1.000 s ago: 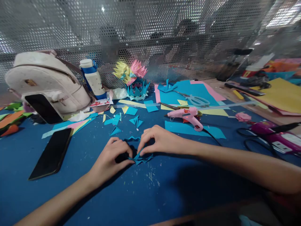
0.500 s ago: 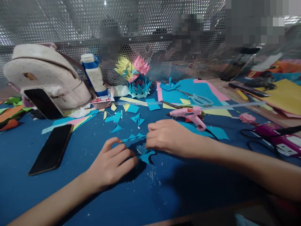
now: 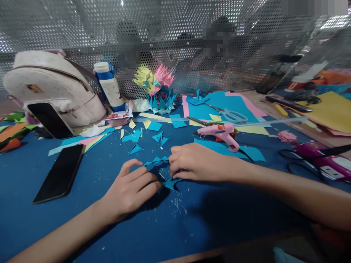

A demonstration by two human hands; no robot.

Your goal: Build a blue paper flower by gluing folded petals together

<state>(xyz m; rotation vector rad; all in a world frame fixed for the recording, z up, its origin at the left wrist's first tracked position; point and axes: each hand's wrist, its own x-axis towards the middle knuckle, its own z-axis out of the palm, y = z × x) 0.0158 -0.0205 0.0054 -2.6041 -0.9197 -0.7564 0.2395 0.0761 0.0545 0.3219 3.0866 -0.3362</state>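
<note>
A ring of folded blue paper points (image 3: 157, 161) lies on the blue table between my hands. My left hand (image 3: 131, 188) has its fingers curled round the ring's left side. On the right side, my right hand (image 3: 189, 162) pinches the ring with bent fingers. Both hands' fingertips are partly hidden. Nearer me, more blue points (image 3: 170, 183) of the ring stick out between the hands. Just beyond the hands lie loose folded blue pieces (image 3: 160, 138) and a blue triangle (image 3: 135, 148). A pink glue gun (image 3: 219, 132) rests behind my right hand.
Two phones (image 3: 60, 173), a backpack (image 3: 52, 87) and a bottle (image 3: 108, 86) are at the left. Paper flowers (image 3: 164, 100) stand at the back. Scissors (image 3: 233, 115) lie on blue sheets. A purple power strip (image 3: 320, 160) is at the right, before a perforated metal screen (image 3: 178, 47).
My right hand has shifted slightly down and turned a little at the ring's right side. My left hand has hardly moved. The view has shifted very slightly.
</note>
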